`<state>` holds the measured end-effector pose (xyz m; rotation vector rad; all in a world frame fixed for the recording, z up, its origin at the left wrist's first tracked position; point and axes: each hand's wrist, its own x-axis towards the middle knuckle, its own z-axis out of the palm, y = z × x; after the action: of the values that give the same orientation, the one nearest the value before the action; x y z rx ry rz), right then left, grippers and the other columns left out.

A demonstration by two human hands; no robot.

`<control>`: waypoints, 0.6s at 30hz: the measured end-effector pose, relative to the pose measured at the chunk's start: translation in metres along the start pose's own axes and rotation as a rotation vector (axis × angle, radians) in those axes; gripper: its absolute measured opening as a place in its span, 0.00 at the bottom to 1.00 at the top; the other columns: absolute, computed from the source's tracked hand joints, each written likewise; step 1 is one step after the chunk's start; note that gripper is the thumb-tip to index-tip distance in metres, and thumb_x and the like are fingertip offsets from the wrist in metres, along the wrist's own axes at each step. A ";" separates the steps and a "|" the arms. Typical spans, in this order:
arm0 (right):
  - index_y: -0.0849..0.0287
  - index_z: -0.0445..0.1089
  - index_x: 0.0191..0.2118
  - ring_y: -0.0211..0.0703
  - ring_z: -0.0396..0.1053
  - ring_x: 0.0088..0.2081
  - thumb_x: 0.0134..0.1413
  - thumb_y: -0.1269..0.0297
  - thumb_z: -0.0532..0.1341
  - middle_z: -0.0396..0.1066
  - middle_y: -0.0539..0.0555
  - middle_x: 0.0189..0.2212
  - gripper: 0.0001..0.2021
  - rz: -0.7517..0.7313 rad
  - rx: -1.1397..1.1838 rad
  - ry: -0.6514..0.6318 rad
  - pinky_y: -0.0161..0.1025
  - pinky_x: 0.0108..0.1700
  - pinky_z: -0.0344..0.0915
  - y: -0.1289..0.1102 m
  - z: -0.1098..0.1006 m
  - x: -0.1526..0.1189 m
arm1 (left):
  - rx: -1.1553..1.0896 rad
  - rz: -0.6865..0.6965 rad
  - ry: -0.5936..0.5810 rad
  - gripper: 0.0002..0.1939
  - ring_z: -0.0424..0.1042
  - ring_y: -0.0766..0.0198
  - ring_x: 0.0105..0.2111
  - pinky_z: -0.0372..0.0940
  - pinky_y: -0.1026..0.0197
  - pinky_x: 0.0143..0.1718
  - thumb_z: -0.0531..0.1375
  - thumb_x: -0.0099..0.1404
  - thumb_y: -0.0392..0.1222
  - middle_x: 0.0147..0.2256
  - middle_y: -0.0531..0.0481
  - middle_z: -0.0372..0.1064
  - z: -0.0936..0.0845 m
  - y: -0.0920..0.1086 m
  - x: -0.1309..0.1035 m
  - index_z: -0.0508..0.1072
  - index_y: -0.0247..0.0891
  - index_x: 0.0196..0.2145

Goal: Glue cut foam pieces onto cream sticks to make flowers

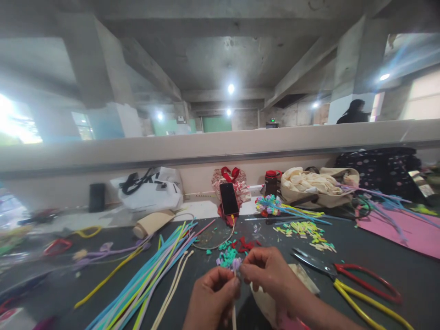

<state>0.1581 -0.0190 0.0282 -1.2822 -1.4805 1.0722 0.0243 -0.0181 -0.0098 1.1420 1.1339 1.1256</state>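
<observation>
My left hand (213,295) is closed in a pinch around a cream fuzzy stem (234,317), which stands roughly upright at the table's near side. At the stem's top sits a small lavender tuft (236,264). Bent fingers of my right hand (268,270) pinch at the right side of that tuft; the fingertips hide what exactly they grip. Just behind the hands lie short teal pieces (227,257) and red pieces (244,244). To the right rest large scissors (335,274) with one red and one yellow handle.
Long coloured fuzzy stems (147,275) spread at left. Cut yellow pieces (309,231) and a finished-looking flower bunch (270,205) lie back right. A phone (228,198) on a cable leans against a patterned bag. A white bag (151,192) and pink sheet (402,229) flank the table.
</observation>
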 end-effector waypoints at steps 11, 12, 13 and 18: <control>0.62 0.65 0.17 0.29 0.58 0.14 0.38 0.68 0.55 0.64 0.46 0.13 0.06 -0.011 0.020 -0.018 0.26 0.16 0.50 0.002 -0.001 0.001 | -0.012 -0.015 -0.022 0.18 0.51 0.77 0.08 0.44 0.73 0.09 0.64 0.39 0.53 0.11 0.57 0.60 0.000 -0.003 0.002 0.64 0.35 0.18; 0.62 0.65 0.17 0.29 0.58 0.14 0.38 0.68 0.55 0.64 0.46 0.13 0.06 -0.012 0.022 -0.020 0.26 0.16 0.50 0.002 -0.001 0.001 | -0.016 -0.013 -0.025 0.19 0.51 0.77 0.07 0.44 0.73 0.09 0.64 0.39 0.53 0.11 0.57 0.60 0.000 -0.003 0.003 0.64 0.35 0.17; 0.63 0.65 0.17 0.28 0.57 0.14 0.37 0.68 0.55 0.63 0.46 0.13 0.06 -0.009 0.025 -0.018 0.26 0.16 0.50 0.002 -0.001 0.001 | -0.020 -0.012 -0.028 0.19 0.50 0.77 0.07 0.44 0.73 0.09 0.64 0.39 0.53 0.11 0.57 0.60 0.000 -0.003 0.003 0.64 0.35 0.17; 0.63 0.64 0.17 0.28 0.57 0.14 0.38 0.67 0.55 0.63 0.46 0.13 0.07 -0.005 0.053 -0.017 0.26 0.15 0.49 0.003 -0.001 0.002 | -0.037 -0.018 -0.026 0.18 0.51 0.77 0.08 0.46 0.73 0.09 0.64 0.40 0.52 0.11 0.57 0.61 0.000 -0.002 0.002 0.64 0.35 0.17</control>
<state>0.1599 -0.0170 0.0257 -1.2349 -1.4572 1.1143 0.0241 -0.0161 -0.0117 1.1127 1.0968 1.1108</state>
